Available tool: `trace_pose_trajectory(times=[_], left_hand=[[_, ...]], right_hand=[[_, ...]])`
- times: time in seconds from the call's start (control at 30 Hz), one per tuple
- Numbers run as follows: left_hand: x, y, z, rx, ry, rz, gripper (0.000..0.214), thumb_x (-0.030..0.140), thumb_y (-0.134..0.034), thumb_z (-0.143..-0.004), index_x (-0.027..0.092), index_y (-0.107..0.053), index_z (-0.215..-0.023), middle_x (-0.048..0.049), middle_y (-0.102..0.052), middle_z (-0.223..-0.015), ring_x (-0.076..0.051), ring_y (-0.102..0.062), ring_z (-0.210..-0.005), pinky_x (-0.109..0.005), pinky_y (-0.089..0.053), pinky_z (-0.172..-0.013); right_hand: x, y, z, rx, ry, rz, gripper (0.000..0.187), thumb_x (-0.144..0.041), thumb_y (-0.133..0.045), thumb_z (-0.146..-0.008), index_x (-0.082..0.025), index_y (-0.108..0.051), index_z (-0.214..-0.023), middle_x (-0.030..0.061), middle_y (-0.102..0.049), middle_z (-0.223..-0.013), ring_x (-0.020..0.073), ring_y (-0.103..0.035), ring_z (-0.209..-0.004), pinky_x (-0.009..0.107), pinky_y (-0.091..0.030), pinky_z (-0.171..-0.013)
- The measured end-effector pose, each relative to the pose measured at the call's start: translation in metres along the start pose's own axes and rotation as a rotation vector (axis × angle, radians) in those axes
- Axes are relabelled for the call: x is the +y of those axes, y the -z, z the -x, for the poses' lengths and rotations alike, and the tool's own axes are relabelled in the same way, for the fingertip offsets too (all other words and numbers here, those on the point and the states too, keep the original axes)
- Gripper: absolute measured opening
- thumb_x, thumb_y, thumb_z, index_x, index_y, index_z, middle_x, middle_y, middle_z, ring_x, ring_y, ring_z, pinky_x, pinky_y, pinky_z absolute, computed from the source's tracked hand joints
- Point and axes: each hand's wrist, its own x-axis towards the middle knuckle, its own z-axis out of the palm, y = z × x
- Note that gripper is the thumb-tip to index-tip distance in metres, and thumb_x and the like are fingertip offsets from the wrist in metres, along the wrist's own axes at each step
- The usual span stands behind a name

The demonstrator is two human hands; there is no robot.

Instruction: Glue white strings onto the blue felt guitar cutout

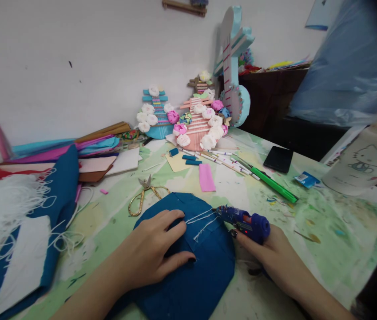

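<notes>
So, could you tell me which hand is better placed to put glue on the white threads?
Right, probably: the right hand grips the glue gun, its nozzle beside the threads. The left hand lies flat on the felt, pinning it.

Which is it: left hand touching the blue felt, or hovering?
Touching. The head view shows the left hand lying flat on the blue felt, pressed down beside the white threads, no gap visible. The right hand grips a glue gun.
</notes>
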Motion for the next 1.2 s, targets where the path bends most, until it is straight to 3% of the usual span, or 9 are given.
trace_pose_trajectory(times=[0.63, 0.93, 1.2], left_hand=[[0.0001, -0.0013, 0.0009, -0.002, 0.008, -0.005, 0.037, 0.045, -0.046, -0.09, 0.015, -0.056, -0.11, -0.0159, -0.057, -0.122, -0.029, -0.059, -0.104, -0.043, -0.055, -0.08], [-0.0007, 0.0, -0.0003, 0.005, 0.004, -0.005, 0.036, 0.044, -0.046, -0.09, 0.015, -0.056, -0.109, -0.0158, -0.058, -0.121, -0.028, -0.06, -0.103, -0.042, -0.055, -0.079], [0.0001, -0.0005, 0.0008, 0.021, 0.008, 0.012, 0.035, 0.043, -0.05, -0.089, 0.015, -0.058, -0.109, -0.0156, -0.058, -0.121, -0.027, -0.06, -0.101, -0.041, -0.056, -0.078]], right_hand=[[0.0023, -0.0003, -0.0016, 0.037, -0.004, -0.043, 0.022, -0.035, -0.059, -0.078, -0.018, -0.072, -0.075, 0.0031, -0.069, -0.064, 0.0258, -0.064, -0.072, 0.032, -0.052, -0.064], [0.0, -0.0015, -0.0016, -0.014, 0.006, 0.023, 0.022, -0.035, -0.057, -0.08, -0.018, -0.067, -0.071, 0.003, -0.067, -0.065, 0.0257, -0.064, -0.078, 0.031, -0.052, -0.067], [0.0008, -0.0008, -0.0005, 0.007, -0.006, -0.017, 0.023, -0.037, -0.056, -0.081, -0.018, -0.068, -0.074, 0.0025, -0.066, -0.062, 0.024, -0.062, -0.07, 0.031, -0.051, -0.063]])
